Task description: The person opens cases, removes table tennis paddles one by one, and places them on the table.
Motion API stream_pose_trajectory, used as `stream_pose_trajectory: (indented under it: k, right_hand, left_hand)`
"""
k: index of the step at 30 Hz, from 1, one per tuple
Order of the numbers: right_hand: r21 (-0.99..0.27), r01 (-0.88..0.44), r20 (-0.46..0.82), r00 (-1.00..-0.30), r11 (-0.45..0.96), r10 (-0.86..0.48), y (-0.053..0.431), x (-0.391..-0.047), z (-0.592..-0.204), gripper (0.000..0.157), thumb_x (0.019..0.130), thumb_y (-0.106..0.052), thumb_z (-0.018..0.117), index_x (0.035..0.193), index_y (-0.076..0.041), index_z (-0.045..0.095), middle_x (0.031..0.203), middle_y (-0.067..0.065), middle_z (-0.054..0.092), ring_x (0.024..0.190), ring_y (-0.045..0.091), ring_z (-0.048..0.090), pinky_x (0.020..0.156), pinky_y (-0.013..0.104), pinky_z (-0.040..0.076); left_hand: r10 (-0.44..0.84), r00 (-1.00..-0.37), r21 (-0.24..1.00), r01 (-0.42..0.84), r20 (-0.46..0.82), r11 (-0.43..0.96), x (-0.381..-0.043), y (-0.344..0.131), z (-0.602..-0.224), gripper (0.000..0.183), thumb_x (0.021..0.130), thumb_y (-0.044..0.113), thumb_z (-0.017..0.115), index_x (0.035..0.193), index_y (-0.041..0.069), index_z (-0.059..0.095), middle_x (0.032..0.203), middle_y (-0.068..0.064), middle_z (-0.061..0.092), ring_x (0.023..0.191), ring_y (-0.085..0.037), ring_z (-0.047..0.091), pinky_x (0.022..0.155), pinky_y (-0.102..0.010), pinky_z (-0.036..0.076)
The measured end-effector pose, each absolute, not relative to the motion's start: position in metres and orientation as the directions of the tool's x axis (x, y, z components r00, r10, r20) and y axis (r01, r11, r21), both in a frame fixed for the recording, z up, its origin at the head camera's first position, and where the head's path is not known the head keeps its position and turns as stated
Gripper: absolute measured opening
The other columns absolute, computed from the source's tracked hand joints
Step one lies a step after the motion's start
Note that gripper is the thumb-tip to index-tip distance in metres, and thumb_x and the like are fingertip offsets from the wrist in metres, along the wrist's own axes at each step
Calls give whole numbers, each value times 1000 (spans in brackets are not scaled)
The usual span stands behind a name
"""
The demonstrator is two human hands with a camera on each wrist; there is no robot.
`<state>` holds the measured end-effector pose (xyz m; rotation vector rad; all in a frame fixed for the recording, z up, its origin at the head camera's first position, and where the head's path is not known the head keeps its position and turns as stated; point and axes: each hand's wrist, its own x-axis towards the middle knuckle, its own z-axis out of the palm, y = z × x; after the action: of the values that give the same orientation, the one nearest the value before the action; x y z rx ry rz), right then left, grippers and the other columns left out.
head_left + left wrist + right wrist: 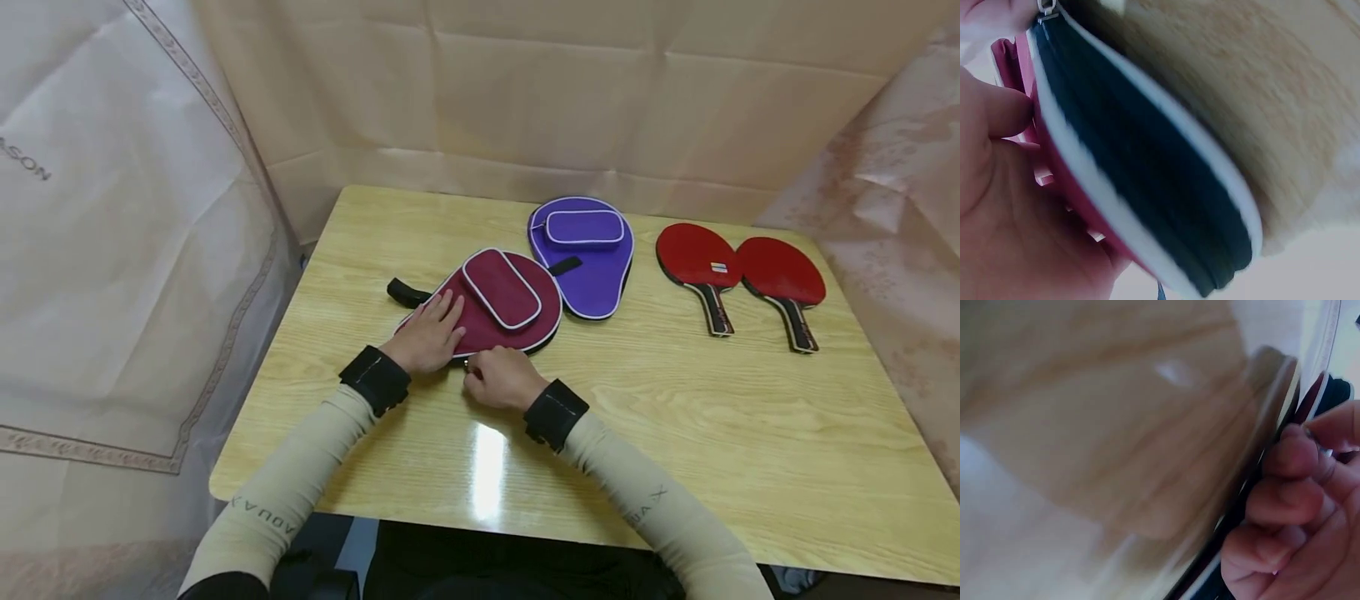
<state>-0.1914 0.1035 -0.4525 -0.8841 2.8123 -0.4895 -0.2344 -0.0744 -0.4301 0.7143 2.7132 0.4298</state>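
Observation:
A dark red table tennis paddle case (477, 321) with white piping and a raised pocket (501, 287) lies slanted on the table. My left hand (429, 335) rests on its left part, fingers spread and fairly straight. At the near edge, my right hand (501, 379) has its fingers curled, and thumb and forefinger pinch the small metal zipper pull (1047, 7). The left wrist view shows a dark band (1141, 156) between the case's two white-piped edges. In the right wrist view, the fingers mostly cover the pull.
A purple paddle case (592, 271) lies behind the red one, close to its right end. Two red paddles, one left (693, 254) and one right (783, 271), lie farther right with handles toward me. A black strap (407, 293) sticks out left of the red case. Cloth hangs around the table (675, 450).

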Motion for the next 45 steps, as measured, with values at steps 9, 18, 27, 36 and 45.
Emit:
stream_pose_trajectory:
  k: [9,18,27,36,45]
  right_hand:
    - [-397,-599,-100,-725,696,-681,142,-211,-450,30,88,-15,59,60,-19,48,59,-9,44,59,8,47,62,29,39]
    - [-260,-566,-178,-768,782,-615,177,-220,-436,28,88,-13,61,62,-18,52,61,-5,54,66,17,57,71,39,36]
    - [-202,-490,-168,-836,848,-522,194,-224,-438,28,90,-16,60,63,-16,53,62,1,58,67,25,63,70,47,47]
    - [-277,-434,-175,-855,857,-489,200,-225,-441,29,92,-13,58,64,-15,49,59,-3,47,58,15,50,57,32,41]
    - [-376,-526,-167,-771,763,-615,185,-189,-433,31,91,-13,60,61,-17,52,57,-8,45,53,9,44,51,27,37]
  left_hand:
    - [535,-826,352,455,-178,818,-234,-74,-427,60,108,31,34,156,-1,19,163,-25,13,151,-39,12,121,-54,14]
    - [567,-794,353,478,-219,805,-229,-63,-421,60,109,32,32,157,1,17,164,-23,10,152,-37,9,122,-53,13]
    - [600,-763,369,500,-241,783,-227,-46,-424,59,108,32,32,158,3,18,164,-23,9,152,-37,8,123,-51,11]
    - [600,-757,332,514,-259,791,-225,-38,-435,60,108,35,32,159,8,14,165,-21,5,152,-37,3,123,-48,9]
    - [602,-759,222,560,-248,798,-223,-37,-434,61,109,36,29,159,4,13,164,-24,5,153,-35,3,124,-42,6]
